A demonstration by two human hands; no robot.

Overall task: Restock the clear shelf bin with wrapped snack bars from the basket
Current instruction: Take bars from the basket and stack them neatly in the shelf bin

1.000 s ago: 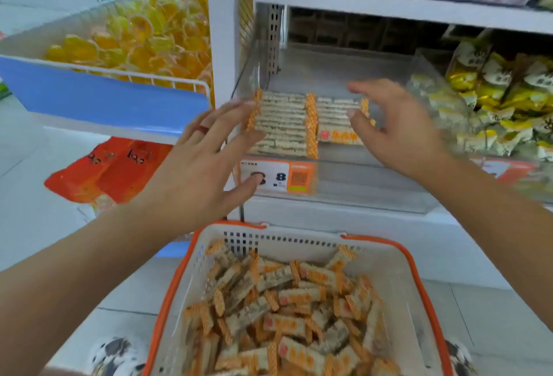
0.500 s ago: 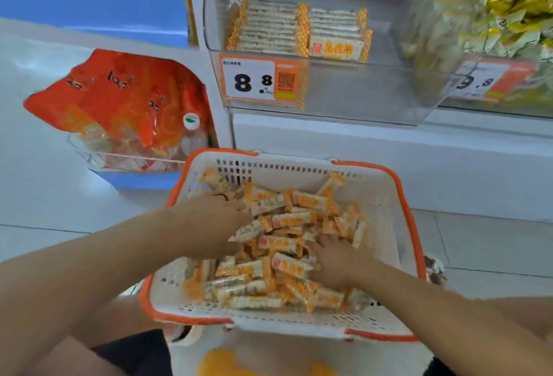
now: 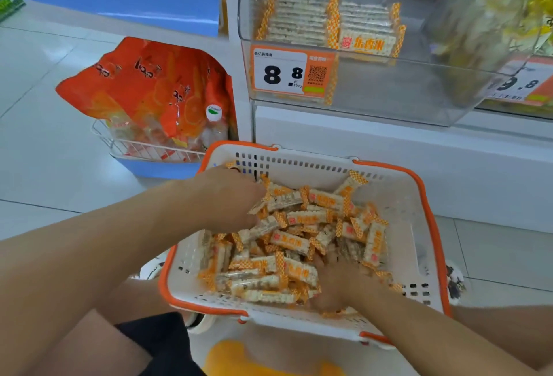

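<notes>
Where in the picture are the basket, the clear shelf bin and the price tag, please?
basket point(image 3: 425, 196): head view, on its orange rim at the right.
clear shelf bin point(image 3: 389, 88): head view, on its bare front wall.
price tag point(image 3: 278, 74): head view, on its white part with the numbers.

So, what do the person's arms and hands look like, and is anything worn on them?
Both forearms are bare, with no sleeves, gloves or watch visible. The left hand and right hand show no ring or marking in this view; the fingers are partly hidden among the snack bars.
</notes>
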